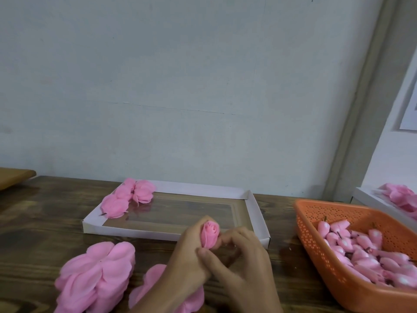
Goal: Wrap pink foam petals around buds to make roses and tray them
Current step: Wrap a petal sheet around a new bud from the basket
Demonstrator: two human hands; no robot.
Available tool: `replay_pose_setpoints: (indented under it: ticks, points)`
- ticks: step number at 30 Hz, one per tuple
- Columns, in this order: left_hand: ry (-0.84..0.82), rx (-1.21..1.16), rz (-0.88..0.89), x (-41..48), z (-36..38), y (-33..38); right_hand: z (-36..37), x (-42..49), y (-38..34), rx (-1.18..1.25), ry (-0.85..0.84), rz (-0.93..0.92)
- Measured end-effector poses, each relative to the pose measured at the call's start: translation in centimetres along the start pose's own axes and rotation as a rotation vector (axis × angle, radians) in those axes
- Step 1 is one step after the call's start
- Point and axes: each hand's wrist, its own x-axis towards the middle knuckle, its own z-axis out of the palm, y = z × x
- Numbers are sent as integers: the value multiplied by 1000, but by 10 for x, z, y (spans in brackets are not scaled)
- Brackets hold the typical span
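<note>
Few pink foam roses [126,199] trayed; your left hand [187,260] and right hand [243,269] grip a part-wrapped rose [210,236]; many pink buds [361,251] remain.

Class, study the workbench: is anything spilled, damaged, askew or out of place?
Nothing stands out. Finished roses sit in the far-left corner of the tray, buds lie inside the orange basket, petal stacks rest on the table, and the left hand and right hand hold one rose.
</note>
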Motion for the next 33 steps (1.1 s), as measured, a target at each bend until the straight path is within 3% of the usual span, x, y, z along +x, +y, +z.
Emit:
replay_pose_setpoints:
  ticks: [4, 8, 12, 16, 20, 24, 27, 29, 31, 33]
  points:
    - [-62, 136, 28, -1, -6, -13, -3, 3, 0, -17, 38, 12]
    - [39, 268, 36, 2, -10, -12, -1, 0, 5, -66, 5, -2]
    - [28, 42, -88, 5, -5, -11, 1, -1, 5, -137, -5, -60]
    - [25, -20, -46, 3, -4, -15, -1, 5, 6, 64, 35, -38]
    - [137, -57, -66, 1, -5, -10, -4, 10, 9, 251, 25, 7]
    - [158, -54, -165, 3, -19, 9, -4, 11, 20, 380, 49, 140]
    - [201, 63, -230, 20, -46, 26, -4, 11, 30, 349, 73, 224]
    - [188, 263, -237, 40, -75, 34, -4, 12, 35, 315, 71, 262]
    - [80, 571, -260, 62, -108, 41, -3, 13, 39, 301, 70, 296]
    - [-58, 601, -375, 87, -138, 42, -1, 14, 42, 289, 72, 330]
